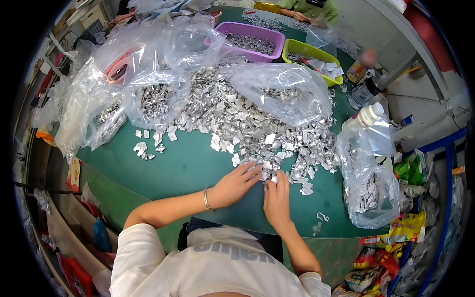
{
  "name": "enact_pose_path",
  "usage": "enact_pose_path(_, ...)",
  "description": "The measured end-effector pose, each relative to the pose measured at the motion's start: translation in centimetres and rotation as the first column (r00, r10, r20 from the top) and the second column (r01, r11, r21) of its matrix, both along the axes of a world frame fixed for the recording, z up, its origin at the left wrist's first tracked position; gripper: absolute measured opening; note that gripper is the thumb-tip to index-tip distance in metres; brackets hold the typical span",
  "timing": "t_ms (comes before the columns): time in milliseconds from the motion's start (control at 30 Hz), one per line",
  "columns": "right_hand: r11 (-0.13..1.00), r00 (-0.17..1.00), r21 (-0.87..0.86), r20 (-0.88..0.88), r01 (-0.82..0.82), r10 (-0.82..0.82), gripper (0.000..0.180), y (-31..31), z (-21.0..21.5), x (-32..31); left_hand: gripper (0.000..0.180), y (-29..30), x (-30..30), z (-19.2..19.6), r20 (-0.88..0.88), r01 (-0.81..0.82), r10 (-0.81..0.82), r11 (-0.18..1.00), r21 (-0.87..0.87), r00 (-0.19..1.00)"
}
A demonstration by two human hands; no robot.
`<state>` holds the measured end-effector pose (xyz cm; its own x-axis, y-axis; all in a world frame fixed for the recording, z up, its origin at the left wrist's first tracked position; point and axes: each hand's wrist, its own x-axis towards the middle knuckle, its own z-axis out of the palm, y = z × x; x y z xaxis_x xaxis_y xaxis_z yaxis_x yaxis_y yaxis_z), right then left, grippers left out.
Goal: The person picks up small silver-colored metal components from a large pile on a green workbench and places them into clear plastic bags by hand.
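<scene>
- At the centre of the frame, on the green table (188, 168), lay a broad heap of small silvery pieces (237, 119); the near edge of the heap reached both hands.
- The left hand (236, 184) lay with its fingers loosely spread on the pieces at the heap's near edge, touching them; a thin bracelet (206, 199) sat on that wrist.
- The right hand (277, 197), just beside it, had its fingertips drawn together, pinching one small pale piece (273, 179).
- At right of the frame, a clear plastic bag (368, 193) held only a modest amount of such pieces, near a white bottle (367, 116).
- At upper left, more clear bags (148, 99) also held pieces; at the top stood a purple bin (277, 34) and a green bin (302, 48).
- Judged by the size of the loose heap against what sat in the bags, most of the sorting seemed left to do.
- At the top edge, another person's hands (299, 16) worked apart.
</scene>
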<state>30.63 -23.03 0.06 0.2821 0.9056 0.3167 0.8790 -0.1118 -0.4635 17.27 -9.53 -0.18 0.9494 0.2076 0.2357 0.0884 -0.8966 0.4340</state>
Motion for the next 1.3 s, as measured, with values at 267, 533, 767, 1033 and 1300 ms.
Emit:
enact_pose_path(267,0.99,0.955,0.135,-0.296,0.046,-0.004,0.031,2.0,3.6,2.0,0.05,0.3,-0.5,1.7,0.079,-0.161,0.174,0.976,-0.145,0.982)
enact_pose_path(533,0.994,0.984,-0.049,-0.156,-0.097,0.088,0.047,1.1,1.3,0.3,0.056,-0.1,-0.3,-0.6,-0.069,-0.128,0.135,0.987,0.096,0.988)
enact_pose_path(767,0.997,0.989,0.079,-0.144,-0.019,0.031,0.032,3.3,2.4,3.2,0.034,-0.2,-4.7,0.5,0.088,-0.291,0.304,0.946,-0.14,0.948)
enact_pose_path(1033,0.997,0.956,0.041,0.284,0.068,-0.077,0.04,8.4,0.5,6.4,0.033,4.0,1.3,0.5,0.16,-0.441,0.454,0.891,-0.109,0.877)
enact_pose_path(1300,0.985,0.982,0.166,0.189,-0.049,0.017,0.024,7.2,-0.6,7.3,0.022,4.5,1.2,-0.8,0.155,-0.413,0.424,0.905,-0.101,0.892)
